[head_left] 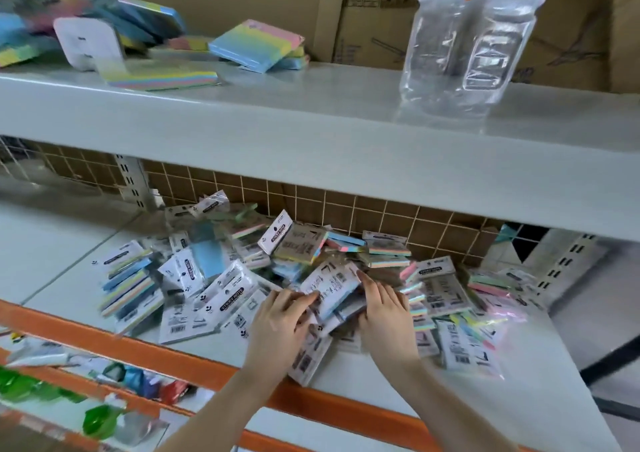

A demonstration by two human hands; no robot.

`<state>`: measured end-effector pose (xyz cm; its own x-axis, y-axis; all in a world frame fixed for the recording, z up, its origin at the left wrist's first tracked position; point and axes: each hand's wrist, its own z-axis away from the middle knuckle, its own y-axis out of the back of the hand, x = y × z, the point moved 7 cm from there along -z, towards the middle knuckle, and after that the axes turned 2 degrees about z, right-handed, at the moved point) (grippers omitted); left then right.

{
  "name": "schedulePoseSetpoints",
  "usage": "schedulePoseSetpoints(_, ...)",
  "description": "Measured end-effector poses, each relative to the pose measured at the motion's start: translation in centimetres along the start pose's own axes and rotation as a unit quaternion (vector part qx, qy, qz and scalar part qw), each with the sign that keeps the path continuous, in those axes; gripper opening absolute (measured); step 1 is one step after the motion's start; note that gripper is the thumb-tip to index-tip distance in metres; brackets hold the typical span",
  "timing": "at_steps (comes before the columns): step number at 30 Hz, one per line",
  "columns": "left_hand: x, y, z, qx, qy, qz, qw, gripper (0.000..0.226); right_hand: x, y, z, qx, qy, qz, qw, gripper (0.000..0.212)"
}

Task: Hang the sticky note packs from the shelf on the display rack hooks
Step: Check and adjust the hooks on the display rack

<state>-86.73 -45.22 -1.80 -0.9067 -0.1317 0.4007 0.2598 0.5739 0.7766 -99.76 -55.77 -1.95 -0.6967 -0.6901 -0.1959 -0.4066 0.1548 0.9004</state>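
Dozens of small cellophane-wrapped sticky note packs (242,278), pastel pads with white printed header cards, lie heaped in a loose pile toward the back of the white lower shelf with the orange front lip (194,358), against a tan-backed wire grid. Both bare hands are down in the middle of the heap: the left hand (280,320) has its fingers curled onto the near edge of one raised pack lying label-side up (330,287), and the right hand (384,313) presses fingertips against that pack's far edge, so the two hands pinch it between them with fingers partly closed. No display rack hooks can be seen from here. Each pack looks light and fairly stiff through the paper block, but the glossy wrap is probably slippery and the packs seem liable to slide over one another when one is pulled free. The best hold is likely across the thick pad edges, thumb on one face and fingers on the other, leaving the thin header card free, since that flexible tab appears to carry the hanging hole and might crease or tear if gripped hard. A clear plastic bottle (467,43) stands on the upper white shelf (311,112) beside loose pastel pads.
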Motion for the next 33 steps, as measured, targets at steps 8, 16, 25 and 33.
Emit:
schedulePoseSetpoints(8, -1.4, 0.6, 0.6, 0.066, 0.028, 0.113, 0.991, 0.035, -0.1, 1.2, 0.5, -0.061, 0.054, 0.014, 0.997, 0.052)
schedulePoseSetpoints(16, -0.8, 2.1, -0.7, 0.098, 0.078, 0.121, 0.985, 0.025, 4.4, 4.4, 2.7, -0.039, -0.177, -0.129, 0.975, 0.010)
schedulePoseSetpoints(25, 3.2, 4.6, -3.5, 0.064, 0.108, 0.206, 0.970, 0.032, 7.6, 6.3, 7.3, 0.072, -0.372, -0.647, 0.661, 0.024)
schedulePoseSetpoints(33, 14.6, 1.7, -4.4, -0.160, -0.028, 0.245, 0.956, 0.033, 10.6, 10.8, 12.2, 0.086, -0.406, -0.740, 0.529, 0.027)
